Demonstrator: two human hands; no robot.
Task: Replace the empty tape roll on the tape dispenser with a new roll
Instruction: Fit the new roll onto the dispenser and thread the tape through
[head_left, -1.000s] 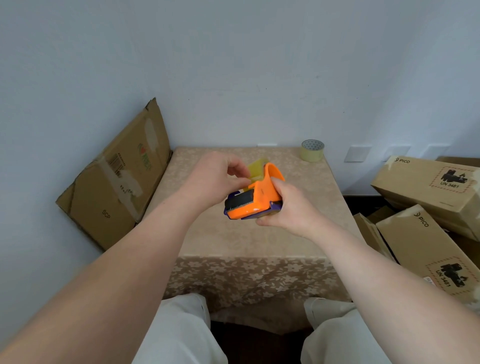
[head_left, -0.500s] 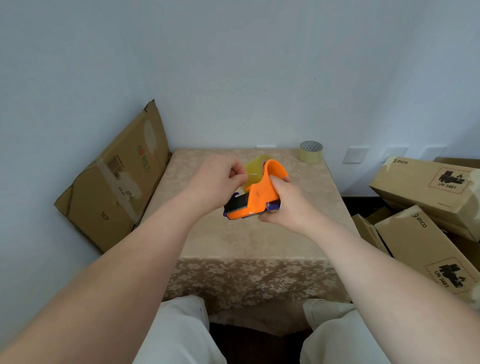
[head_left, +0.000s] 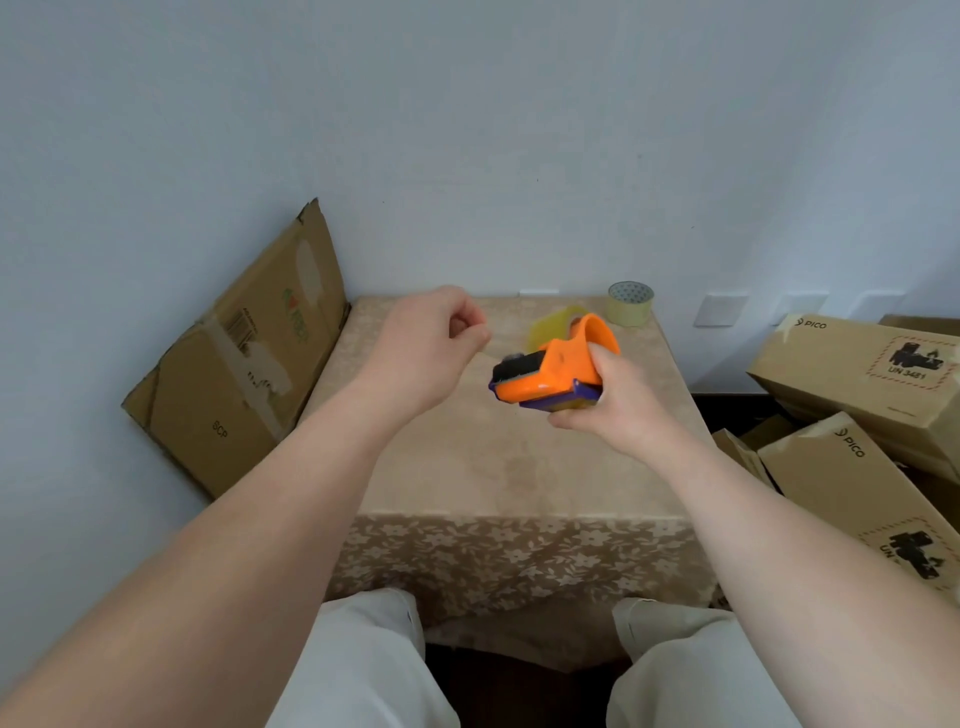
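**Dispenser held over table in corner of room**

Table (head_left: 498, 467) square, set into a corner against a pale blue-grey wall (head_left: 467, 130), covered by a beige cloth (head_left: 509, 566) with a floral pattern on the front drop. Top almost bare: only a tape roll (head_left: 630, 303) standing at the far right corner, well apart from both hands.

Right hand (head_left: 618, 402) raised above the table's middle, grip closed around an orange tape dispenser (head_left: 556, 364) with a purple lower edge and a black pad at the left end. Yellowish translucent piece (head_left: 553, 325) just behind the dispenser; roll, core or guard, cannot tell.

Left hand (head_left: 431, 348) level with the dispenser and just to its left, not touching it. Fingers curled in, thumb and forefinger pinched together; whether anything sits between them cannot be told.

Flattened cardboard box (head_left: 244, 358) leaning against the left wall beside the table, marked with tape scraps and a barcode. Stack of brown cartons (head_left: 857, 395) to the right, printed PICO and UN 3481. White wall plates (head_left: 719, 309) low on the back wall behind them. Pale trousers (head_left: 363, 665) at the bottom edge, knees at the table's front.
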